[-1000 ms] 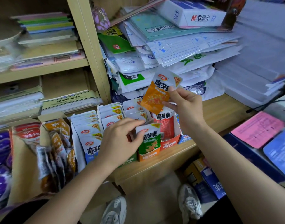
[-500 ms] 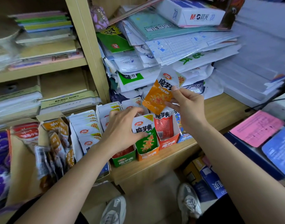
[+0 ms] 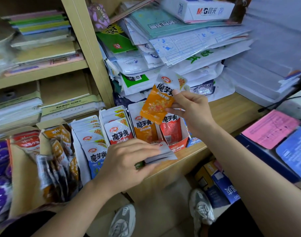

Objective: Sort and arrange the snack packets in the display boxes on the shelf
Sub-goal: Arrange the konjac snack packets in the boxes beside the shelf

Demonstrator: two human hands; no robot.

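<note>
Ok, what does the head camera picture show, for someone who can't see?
The right hand pinches an orange snack packet above the display boxes, while the left hand grips a small stack of packets in front of them.

White M&G paper box (image 3: 197, 9) at 1 o'clock, lying on a slumped heap of mailers and printed forms (image 3: 189, 47). Purple patterned pouch (image 3: 98, 16) at 11. Coloured notebooks (image 3: 40, 24) stacked flat at 10. Pink sheet (image 3: 269, 129) at 3, blue sheet (image 3: 294, 151) just beside it. Black cable (image 3: 274, 104) above them. Grey sneaker (image 3: 122, 221) at 6, second sneaker (image 3: 201, 207) at 5, blue cartons (image 3: 221, 185) near it.
</note>
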